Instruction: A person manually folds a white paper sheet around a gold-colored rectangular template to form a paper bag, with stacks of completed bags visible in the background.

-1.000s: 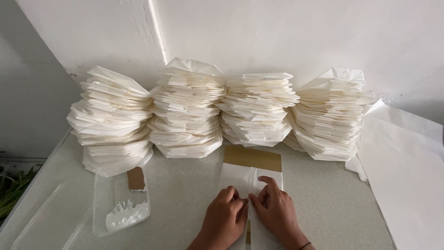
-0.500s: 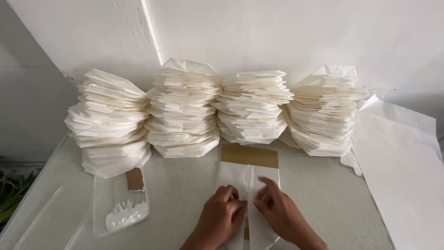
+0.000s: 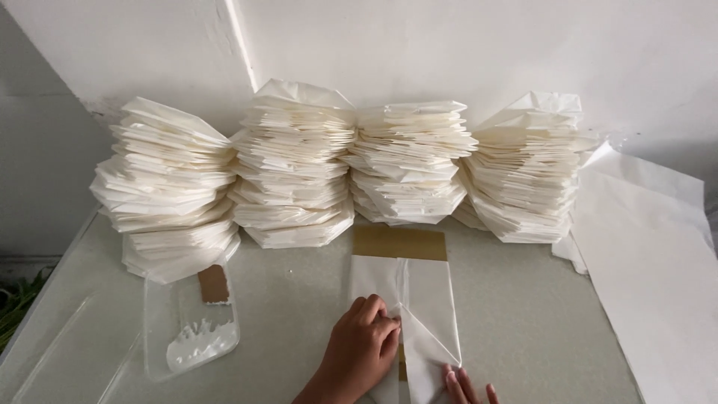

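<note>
Head view: left hand (image 3: 363, 346), fingers curled, presses the folded white paper sheet (image 3: 419, 307); right hand (image 3: 467, 387), fingers spread, touches its lower edge.

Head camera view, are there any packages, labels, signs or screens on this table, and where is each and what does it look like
Clear plastic tray: front left of the table, shallow, rounded rectangle, holding white paste and a small brown card piece.
Brown cardboard strip: centre, flat, plain tan rectangle, its near part under the white paper that the left hand presses.
Four stacks of folded white paper pieces: along the wall, unprinted.
No labels, signs or screens show.
</note>
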